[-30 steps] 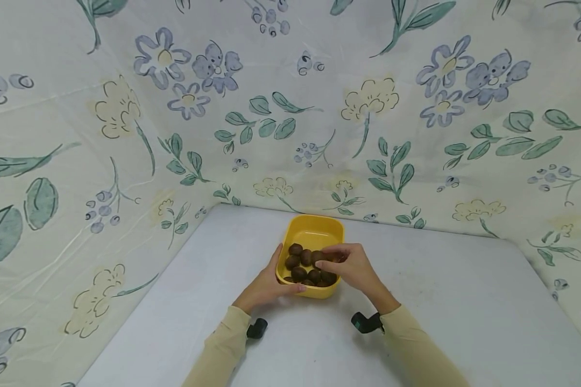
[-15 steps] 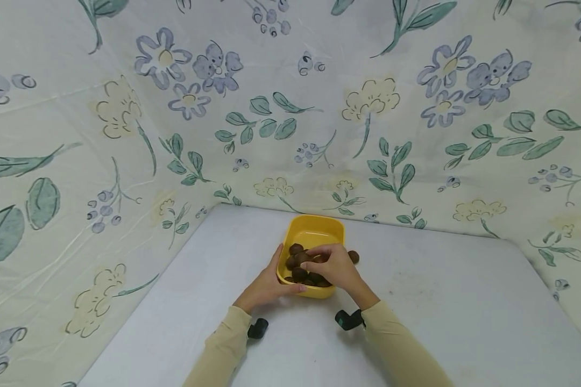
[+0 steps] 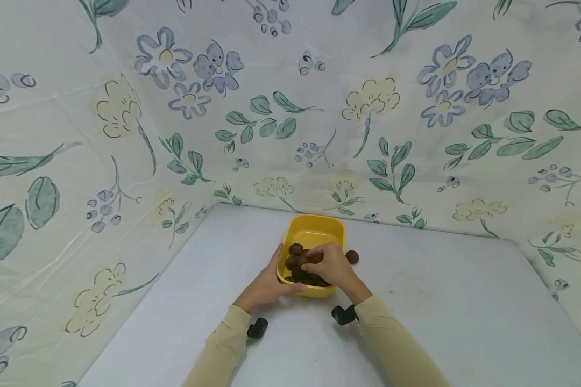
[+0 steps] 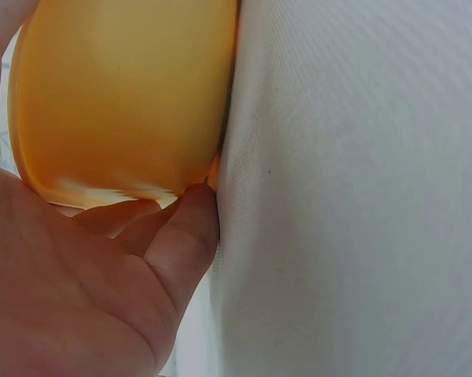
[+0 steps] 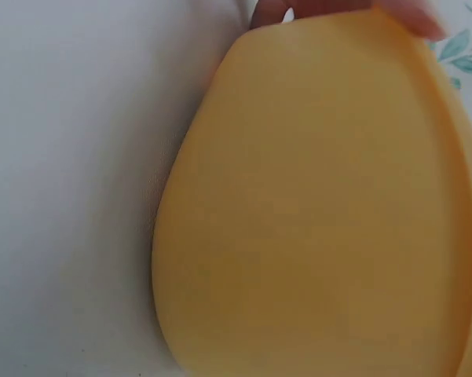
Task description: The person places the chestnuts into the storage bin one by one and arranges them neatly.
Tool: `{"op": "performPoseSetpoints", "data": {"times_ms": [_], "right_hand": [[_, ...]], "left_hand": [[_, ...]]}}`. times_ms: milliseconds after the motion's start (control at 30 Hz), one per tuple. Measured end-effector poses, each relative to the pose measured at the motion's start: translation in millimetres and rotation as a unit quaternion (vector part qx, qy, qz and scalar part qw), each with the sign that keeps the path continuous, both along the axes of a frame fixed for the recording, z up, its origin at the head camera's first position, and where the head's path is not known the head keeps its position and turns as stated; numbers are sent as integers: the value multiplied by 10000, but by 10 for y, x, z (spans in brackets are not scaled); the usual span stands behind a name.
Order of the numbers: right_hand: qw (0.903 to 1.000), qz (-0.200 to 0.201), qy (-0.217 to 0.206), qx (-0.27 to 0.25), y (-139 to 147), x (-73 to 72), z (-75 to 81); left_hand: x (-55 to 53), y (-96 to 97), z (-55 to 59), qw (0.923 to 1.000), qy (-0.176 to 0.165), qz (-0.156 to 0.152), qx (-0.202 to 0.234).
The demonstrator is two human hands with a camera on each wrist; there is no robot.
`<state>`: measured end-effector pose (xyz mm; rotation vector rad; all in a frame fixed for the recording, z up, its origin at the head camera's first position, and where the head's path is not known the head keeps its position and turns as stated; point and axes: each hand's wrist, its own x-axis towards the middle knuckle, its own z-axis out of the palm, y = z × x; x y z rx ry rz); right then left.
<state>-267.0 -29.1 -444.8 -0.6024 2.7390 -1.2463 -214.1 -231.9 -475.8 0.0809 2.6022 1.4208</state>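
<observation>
A yellow plastic box stands on the white table, its near half filled with several dark brown, round, nut-like balls. My left hand holds the box at its near left corner, thumb along the near side and fingers up the left wall. In the left wrist view, that hand grips the box's outer wall low down by the table. My right hand reaches in over the right rim, thumb and fingertips pinching a brown ball. The right wrist view is mostly the box's wall.
One loose brown ball lies on the table just right of the box. A floral cloth rises as a backdrop behind and to the left. Black wrist cameras hang below both wrists.
My right hand has moved left, deeper over the box, fingertips now at another ball. The loose ball right of the box has come into view. My left hand and the box stay put.
</observation>
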Motion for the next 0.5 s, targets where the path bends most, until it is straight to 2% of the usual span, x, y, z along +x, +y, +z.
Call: {"op": "performPoseSetpoints", "data": {"times_ms": [300, 500], "right_hand": [[9963, 49, 440, 731, -64, 32, -27], [9950, -147, 381, 915, -102, 43, -11]], "left_hand": [[6, 1, -5, 9999, 33, 4, 146], [13, -7, -2, 9998, -3, 24, 204]]}}
